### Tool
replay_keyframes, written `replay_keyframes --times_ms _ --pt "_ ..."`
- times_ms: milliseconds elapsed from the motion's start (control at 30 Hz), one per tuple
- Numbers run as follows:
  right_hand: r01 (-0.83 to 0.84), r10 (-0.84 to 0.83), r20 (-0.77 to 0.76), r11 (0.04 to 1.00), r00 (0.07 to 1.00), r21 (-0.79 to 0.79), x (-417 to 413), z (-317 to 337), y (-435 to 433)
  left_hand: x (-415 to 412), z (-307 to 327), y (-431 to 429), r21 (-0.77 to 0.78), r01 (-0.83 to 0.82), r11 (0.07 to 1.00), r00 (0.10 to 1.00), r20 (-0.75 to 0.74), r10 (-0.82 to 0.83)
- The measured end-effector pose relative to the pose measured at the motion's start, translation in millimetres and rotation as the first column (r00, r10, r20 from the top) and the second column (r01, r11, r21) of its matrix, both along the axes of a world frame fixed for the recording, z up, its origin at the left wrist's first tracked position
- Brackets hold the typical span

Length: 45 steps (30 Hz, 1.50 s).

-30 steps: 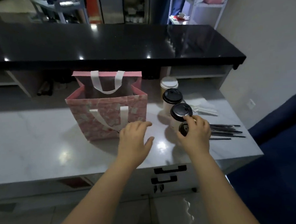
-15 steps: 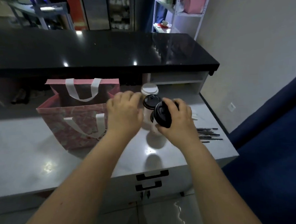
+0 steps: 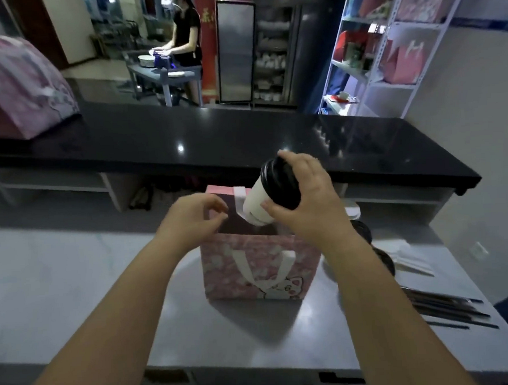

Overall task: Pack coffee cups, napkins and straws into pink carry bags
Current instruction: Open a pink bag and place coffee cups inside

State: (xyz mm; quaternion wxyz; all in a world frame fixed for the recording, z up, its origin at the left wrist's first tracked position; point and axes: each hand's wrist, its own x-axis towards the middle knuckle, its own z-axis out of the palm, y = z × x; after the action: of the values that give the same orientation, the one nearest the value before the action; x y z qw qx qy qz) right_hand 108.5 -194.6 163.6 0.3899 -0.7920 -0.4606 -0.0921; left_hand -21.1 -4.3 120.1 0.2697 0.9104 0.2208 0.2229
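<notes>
Left hand (image 3: 193,218) at left rim of pink carry bag (image 3: 260,266), thumb and fingers pinching top edge. Bag upright on grey counter (image 3: 58,278), mouth open (white ribbon handle, cartoon cat on front). Right hand (image 3: 304,201) wrapped round black lid of white coffee cup (image 3: 258,204), cup tilted over bag mouth. Napkins (image 3: 411,261), then black straws (image 3: 450,311), flat on counter at right.

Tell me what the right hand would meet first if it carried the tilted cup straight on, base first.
Probably the open mouth of the pink paper carry bag, beside the white handle; depth is unclear.
</notes>
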Motion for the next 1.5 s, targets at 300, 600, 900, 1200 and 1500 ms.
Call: replay_keyframes --times_ms 300,600,900,1200,1500 --pt "0.144 -0.134 0.055 0.938 0.990 -0.315 -16.0 -66.6 62.2 17.0 -22.2 51.1 0.144 0.331 0.933 0.875 -0.418 -0.245" --pt "-0.051 -0.067 -0.239 0.888 0.969 -0.456 -18.0 -76.9 37.6 16.6 -37.4 58.8 0.083 0.469 0.879 0.764 -0.538 -0.357" --pt "0.082 -0.246 -0.093 0.618 0.965 -0.782 11.6 -90.2 90.8 5.3 -33.8 51.2 0.058 0.551 0.833 0.713 -0.552 -0.433" --pt "-0.076 -0.055 -0.177 0.749 0.983 -0.658 -6.6 -130.3 134.1 -4.2 -32.5 68.0 -0.026 0.477 0.878 0.743 -0.521 -0.419" --pt "-0.084 0.072 -0.051 0.602 0.996 -0.794 -20.5 -149.1 120.4 -14.3 -40.7 63.6 -0.008 0.441 0.898 0.777 -0.497 -0.386"
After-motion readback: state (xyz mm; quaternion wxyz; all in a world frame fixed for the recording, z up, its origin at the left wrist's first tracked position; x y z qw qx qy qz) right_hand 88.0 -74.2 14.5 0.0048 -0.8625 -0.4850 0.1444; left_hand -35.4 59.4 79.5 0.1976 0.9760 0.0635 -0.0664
